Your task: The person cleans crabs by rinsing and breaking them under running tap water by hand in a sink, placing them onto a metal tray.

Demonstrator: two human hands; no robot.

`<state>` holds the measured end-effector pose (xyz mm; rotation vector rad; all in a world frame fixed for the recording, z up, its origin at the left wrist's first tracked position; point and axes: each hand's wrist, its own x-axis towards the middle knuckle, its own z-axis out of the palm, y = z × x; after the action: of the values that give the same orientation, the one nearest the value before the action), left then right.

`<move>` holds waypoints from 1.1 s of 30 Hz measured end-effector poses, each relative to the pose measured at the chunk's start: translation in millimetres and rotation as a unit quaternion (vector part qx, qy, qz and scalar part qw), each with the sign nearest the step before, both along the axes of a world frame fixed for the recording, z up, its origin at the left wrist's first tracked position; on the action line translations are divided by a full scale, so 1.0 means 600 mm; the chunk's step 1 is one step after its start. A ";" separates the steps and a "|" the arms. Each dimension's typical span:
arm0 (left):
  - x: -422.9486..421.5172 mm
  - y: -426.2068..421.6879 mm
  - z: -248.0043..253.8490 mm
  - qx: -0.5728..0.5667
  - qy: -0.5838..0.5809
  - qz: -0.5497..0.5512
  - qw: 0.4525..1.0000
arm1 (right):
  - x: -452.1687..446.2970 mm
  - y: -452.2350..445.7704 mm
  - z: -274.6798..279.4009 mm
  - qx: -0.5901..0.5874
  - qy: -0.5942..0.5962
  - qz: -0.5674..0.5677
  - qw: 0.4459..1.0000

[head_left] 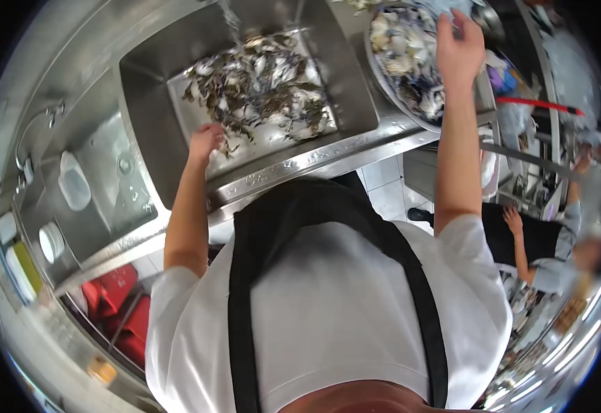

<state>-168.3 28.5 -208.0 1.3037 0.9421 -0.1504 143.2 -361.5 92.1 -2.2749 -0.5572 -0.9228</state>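
Note:
Small crabs (266,86) with dark legs and white undersides lie heaped in a steel sink (345,82). Water (230,20) runs down onto the heap. At the heap's near left edge is my left hand (207,140), its fingers curled together; what they hold, if anything, is hidden. My right hand (461,51) is over the right side of a large round metal bowl (383,82), its fingers bent and apart, with nothing visible between them. Pale and dark crab pieces (403,51) fill the bowl. A pale, blurred thing (445,5) shows just beyond my right fingertips.
Left of the sink is a second basin (107,206) with a white scoop-like container (74,182) and a ribbed white cup (51,242). Red crates (111,292) stand below. A red stick (541,105) lies right of the bowl. A co-worker (555,241) is at the right.

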 end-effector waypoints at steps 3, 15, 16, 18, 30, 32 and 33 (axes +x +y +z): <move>-0.003 0.042 -0.109 0.208 0.083 -0.180 0.958 | -0.146 0.102 -0.086 0.014 0.033 0.215 0.976; 0.097 -0.013 -0.282 0.270 0.227 -0.171 0.920 | -0.329 0.107 -0.312 -0.214 0.390 0.205 0.871; 0.116 -0.022 -0.276 0.285 0.224 -0.155 0.919 | -0.326 0.107 -0.314 -0.210 0.364 0.207 0.883; 0.141 -0.057 -0.304 0.332 0.260 -0.104 0.901 | -0.320 0.103 -0.324 -0.211 0.335 0.198 0.897; 0.097 0.022 -0.372 0.509 0.084 -0.490 0.703 | -0.326 0.094 -0.307 -0.145 0.330 0.208 0.909; 0.078 0.030 -0.337 0.225 0.010 -0.244 0.943 | -0.328 0.092 -0.312 -0.143 0.340 0.217 0.904; 0.095 0.011 -0.261 -0.117 -0.026 0.037 0.992 | -0.328 0.092 -0.312 -0.145 0.353 0.212 0.900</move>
<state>-111.1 34.9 -364.7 1.0503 0.8979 -0.1634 -53.8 -306.3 -95.3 -2.3806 -0.8326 0.2251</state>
